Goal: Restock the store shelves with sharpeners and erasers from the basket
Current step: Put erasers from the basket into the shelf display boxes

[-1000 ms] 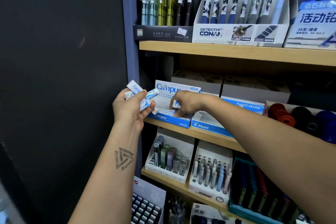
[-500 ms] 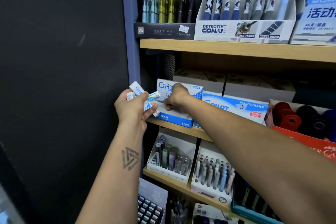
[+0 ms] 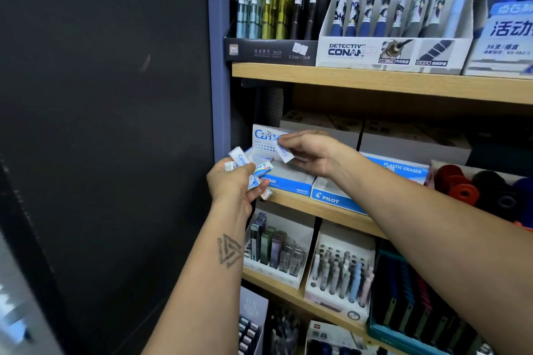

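A wooden-shelved stationery rack [image 3: 375, 78] fills the right of the frame, beside a dark panel [image 3: 101, 124]. On its top shelf stand a Detective Conan pen display [image 3: 392, 50] and a black box of mechanical pencils [image 3: 269, 50]. On the middle shelf sit a blue-and-white Campus eraser box [image 3: 288, 181], its lid flap raised, and just beside it a Pilot plastic eraser box [image 3: 337, 199], with red and dark rolls [image 3: 473, 187] to the right. Over the Campus box, the right hand [image 3: 314, 153] pinches a single Campus eraser [image 3: 282, 150] between thumb and fingertips. The left hand [image 3: 230, 184], its forearm tattooed, grips a clutch of small wrapped erasers [image 3: 248, 166] at the shelf's left edge.
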Demonstrator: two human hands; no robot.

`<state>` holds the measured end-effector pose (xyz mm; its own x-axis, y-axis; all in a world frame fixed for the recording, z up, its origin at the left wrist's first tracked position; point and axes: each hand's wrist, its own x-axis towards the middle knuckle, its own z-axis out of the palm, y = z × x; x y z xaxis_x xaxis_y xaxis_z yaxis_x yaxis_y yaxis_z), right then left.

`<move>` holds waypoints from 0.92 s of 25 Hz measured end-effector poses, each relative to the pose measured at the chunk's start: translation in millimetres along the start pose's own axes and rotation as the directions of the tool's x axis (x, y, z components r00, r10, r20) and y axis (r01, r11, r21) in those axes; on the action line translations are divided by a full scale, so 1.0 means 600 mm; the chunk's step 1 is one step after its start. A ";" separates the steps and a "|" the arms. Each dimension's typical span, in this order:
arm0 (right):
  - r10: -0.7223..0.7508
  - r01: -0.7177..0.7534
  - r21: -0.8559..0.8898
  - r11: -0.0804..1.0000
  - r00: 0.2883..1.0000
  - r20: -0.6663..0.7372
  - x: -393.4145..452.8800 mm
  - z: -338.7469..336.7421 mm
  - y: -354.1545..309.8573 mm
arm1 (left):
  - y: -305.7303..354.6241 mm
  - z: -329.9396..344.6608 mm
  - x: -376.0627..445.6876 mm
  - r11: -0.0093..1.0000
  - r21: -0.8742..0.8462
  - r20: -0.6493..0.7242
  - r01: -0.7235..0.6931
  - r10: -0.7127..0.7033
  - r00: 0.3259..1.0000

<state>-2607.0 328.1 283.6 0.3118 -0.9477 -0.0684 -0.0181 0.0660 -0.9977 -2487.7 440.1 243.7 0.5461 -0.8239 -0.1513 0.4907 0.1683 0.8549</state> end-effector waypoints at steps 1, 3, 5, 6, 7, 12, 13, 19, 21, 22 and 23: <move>-0.027 0.027 -0.021 0.999 1.000 -0.002 -0.004 0.000 -0.004 | -0.005 0.002 -0.001 1.000 -0.002 0.006 0.015 -0.015 1.000; -0.059 0.059 0.008 0.998 0.998 -0.007 -0.006 -0.002 -0.008 | -0.010 0.007 -0.001 1.000 -0.004 0.017 0.024 -0.024 1.000; -0.071 0.072 0.044 0.996 0.997 -0.024 -0.006 -0.006 -0.008 | -0.012 0.010 -0.002 1.000 -0.009 0.028 0.027 -0.027 0.999; -0.072 0.073 0.051 0.996 0.997 -0.033 -0.004 -0.007 -0.007 | -0.011 0.011 -0.003 1.000 -0.008 0.029 0.028 -0.027 0.999; -0.069 0.071 0.061 0.996 0.997 -0.041 -0.003 -0.008 -0.005 | -0.010 0.009 -0.003 1.000 -0.004 0.024 0.028 -0.028 0.999; -0.080 0.081 0.032 0.996 0.996 -0.032 0.006 -0.003 0.005 | 0.009 -0.011 0.003 1.000 -0.015 -0.015 0.014 -0.015 1.000; -0.077 0.078 0.020 0.997 0.997 -0.031 0.006 -0.001 0.006 | 0.014 -0.016 0.004 1.000 -0.016 -0.021 0.006 -0.006 1.000; -0.076 0.067 -0.122 0.990 0.994 -0.075 0.007 0.011 0.017 | 0.032 -0.035 0.008 1.000 -0.008 -0.041 -0.024 0.024 0.999; -0.059 0.043 -0.170 0.984 0.994 -0.088 0.010 0.016 0.019 | 0.035 -0.039 0.009 1.000 -0.011 -0.043 -0.027 0.027 0.999; -0.048 0.032 -0.186 0.982 0.995 -0.082 0.011 0.019 0.021 | 0.035 -0.040 0.010 1.000 -0.012 -0.043 -0.028 0.027 0.999; -0.048 0.031 -0.221 0.975 0.996 -0.072 0.012 0.025 0.021 | 0.036 -0.041 0.010 1.000 -0.010 -0.043 -0.029 0.028 0.999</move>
<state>-2590.8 326.9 270.5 0.2430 -0.9698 -0.0205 -0.2179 -0.0340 -0.9754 -2457.4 452.0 248.9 0.5884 -0.7948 -0.1485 0.4819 0.1972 0.8538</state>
